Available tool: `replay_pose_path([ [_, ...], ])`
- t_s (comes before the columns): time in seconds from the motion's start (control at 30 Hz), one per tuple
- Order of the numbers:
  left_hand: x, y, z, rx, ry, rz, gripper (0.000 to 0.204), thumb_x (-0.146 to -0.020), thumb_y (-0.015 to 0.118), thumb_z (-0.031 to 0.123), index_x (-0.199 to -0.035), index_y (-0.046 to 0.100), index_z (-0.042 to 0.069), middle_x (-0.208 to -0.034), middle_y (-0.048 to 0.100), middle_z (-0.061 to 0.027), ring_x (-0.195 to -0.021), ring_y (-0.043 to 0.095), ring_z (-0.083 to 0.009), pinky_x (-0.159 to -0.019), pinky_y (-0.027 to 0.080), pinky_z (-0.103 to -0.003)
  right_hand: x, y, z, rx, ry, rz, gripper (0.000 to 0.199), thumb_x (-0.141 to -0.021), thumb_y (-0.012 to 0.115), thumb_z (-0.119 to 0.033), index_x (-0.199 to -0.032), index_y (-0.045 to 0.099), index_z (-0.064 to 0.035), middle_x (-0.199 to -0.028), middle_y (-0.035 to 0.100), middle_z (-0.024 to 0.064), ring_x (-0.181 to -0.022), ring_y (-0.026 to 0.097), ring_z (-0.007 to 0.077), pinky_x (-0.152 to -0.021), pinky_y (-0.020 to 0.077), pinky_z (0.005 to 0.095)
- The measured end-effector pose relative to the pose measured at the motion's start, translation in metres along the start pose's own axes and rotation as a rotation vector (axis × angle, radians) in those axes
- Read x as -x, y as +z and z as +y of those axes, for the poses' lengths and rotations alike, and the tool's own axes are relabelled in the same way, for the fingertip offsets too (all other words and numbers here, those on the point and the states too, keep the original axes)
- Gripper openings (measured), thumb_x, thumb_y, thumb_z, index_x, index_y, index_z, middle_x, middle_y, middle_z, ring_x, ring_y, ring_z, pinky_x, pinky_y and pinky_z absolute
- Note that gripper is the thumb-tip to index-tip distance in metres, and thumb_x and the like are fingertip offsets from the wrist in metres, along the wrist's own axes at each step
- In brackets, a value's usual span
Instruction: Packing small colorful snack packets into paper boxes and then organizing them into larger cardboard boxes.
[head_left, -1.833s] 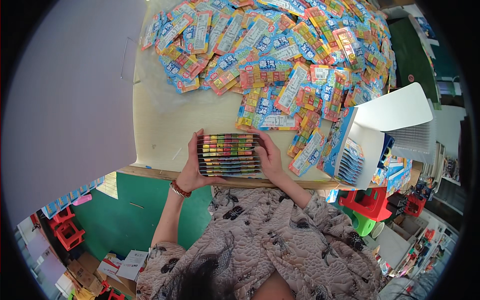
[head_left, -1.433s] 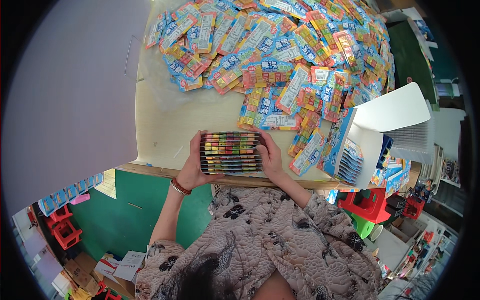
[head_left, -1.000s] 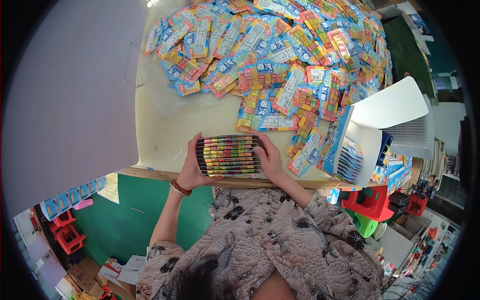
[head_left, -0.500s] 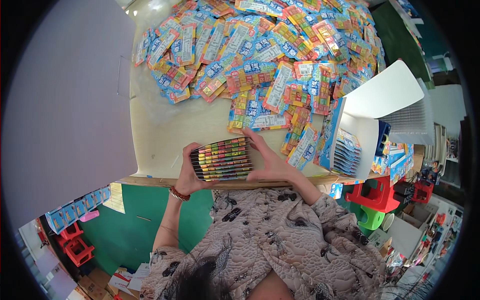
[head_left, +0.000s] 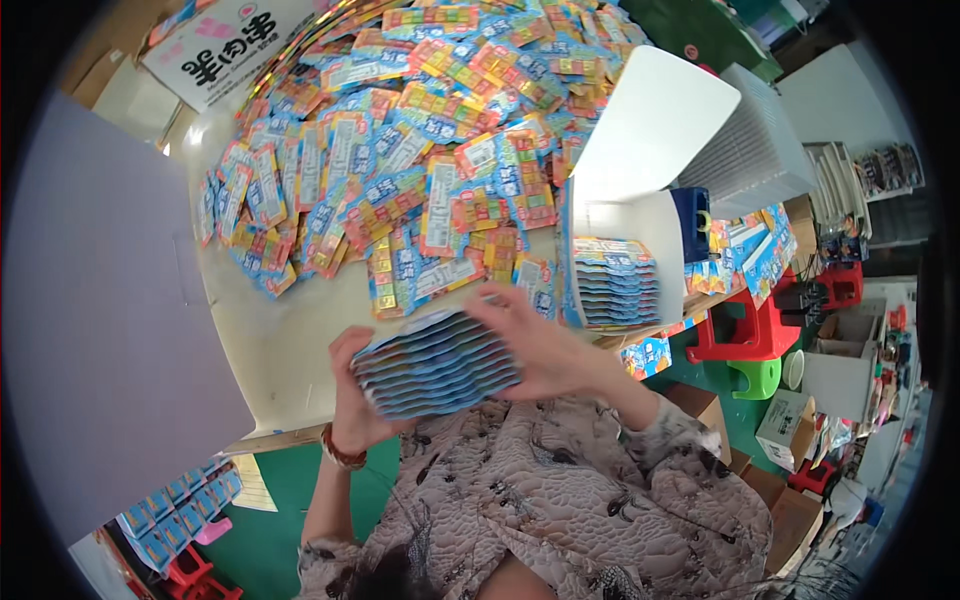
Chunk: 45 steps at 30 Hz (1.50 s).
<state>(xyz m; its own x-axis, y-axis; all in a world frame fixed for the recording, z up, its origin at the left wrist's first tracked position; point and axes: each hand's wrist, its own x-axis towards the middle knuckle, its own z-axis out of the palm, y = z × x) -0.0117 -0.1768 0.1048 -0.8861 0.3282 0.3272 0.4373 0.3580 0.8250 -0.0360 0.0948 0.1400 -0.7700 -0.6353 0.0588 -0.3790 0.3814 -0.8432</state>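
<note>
Left hand (head_left: 352,400) and right hand (head_left: 540,345) clasp one stack of packets (head_left: 435,362) between them

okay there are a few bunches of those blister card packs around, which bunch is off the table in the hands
The fanned stack of packs, gripped between left hand and right hand. The white box's stack and the loose heap lie untouched.

blue packet stack (head_left: 436,362) in hands | colourful packets (head_left: 420,160) heaped on table

Bare table (head_left: 290,340) lies open left of the hands; packet heap (head_left: 420,150) ahead, white box (head_left: 640,200) rightward.
</note>
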Motion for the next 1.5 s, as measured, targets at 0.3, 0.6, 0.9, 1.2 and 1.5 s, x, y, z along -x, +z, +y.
replay_pose_path([
  [0.3,-0.183,0.144,0.054,0.049,0.379,-0.116,0.086,-0.059,0.083,0.022,-0.126,0.033,0.002,-0.116,0.043,-0.0211,-0.112,0.043,-0.0371,-0.096,0.037,-0.046,0.088,-0.137,0.04,0.329,0.205,0.469,0.108,-0.052,0.085,-0.003,-0.142,0.026,-0.0087,-0.143,0.025,0.0165,-0.135,0.027,0.0323,-0.11,0.0303,0.0418],
  [0.6,-0.226,0.202,0.035,-0.112,0.357,-0.306,0.088,-0.058,0.085,0.025,-0.125,0.033,0.0,-0.116,0.042,-0.0193,-0.112,0.044,-0.0336,-0.097,0.038,-0.04,0.107,-0.147,0.081,0.516,0.267,0.542,0.114,-0.053,0.085,-0.005,-0.146,0.019,-0.0057,-0.145,0.026,0.0188,-0.135,0.028,0.0356,-0.112,0.028,0.0414],
  [0.9,-0.22,0.204,0.022,-0.1,0.394,-0.331,0.097,-0.056,0.088,0.025,-0.127,0.028,0.0,-0.121,0.04,-0.0194,-0.116,0.041,-0.0337,-0.099,0.037,-0.042,0.094,-0.15,0.096,0.711,0.204,0.408,0.115,-0.053,0.086,-0.02,-0.146,0.02,-0.005,-0.127,0.038,0.0189,-0.12,0.04,0.0384,-0.104,0.0345,0.0448],
  [1.2,-0.22,0.225,0.018,-0.241,0.322,-0.279,0.097,-0.055,0.087,0.023,-0.128,0.028,0.001,-0.127,0.038,-0.021,-0.119,0.043,-0.0389,-0.097,0.042,-0.043,0.09,-0.15,0.107,0.905,0.245,0.423,0.108,-0.054,0.083,-0.015,-0.146,0.025,-0.0121,-0.124,0.04,0.018,-0.119,0.041,0.0363,-0.102,0.0339,0.0442],
  [1.5,-0.215,0.218,0.024,-0.315,0.281,-0.404,0.11,-0.055,0.083,0.05,-0.134,0.027,-0.003,-0.134,0.035,-0.0202,-0.129,0.033,-0.0361,-0.107,0.032,-0.044,0.092,-0.139,0.111,0.986,0.363,0.37,0.106,-0.055,0.082,-0.013,-0.145,0.025,-0.0149,-0.122,0.041,0.015,-0.121,0.04,0.0342,-0.105,0.0298,0.0526],
])
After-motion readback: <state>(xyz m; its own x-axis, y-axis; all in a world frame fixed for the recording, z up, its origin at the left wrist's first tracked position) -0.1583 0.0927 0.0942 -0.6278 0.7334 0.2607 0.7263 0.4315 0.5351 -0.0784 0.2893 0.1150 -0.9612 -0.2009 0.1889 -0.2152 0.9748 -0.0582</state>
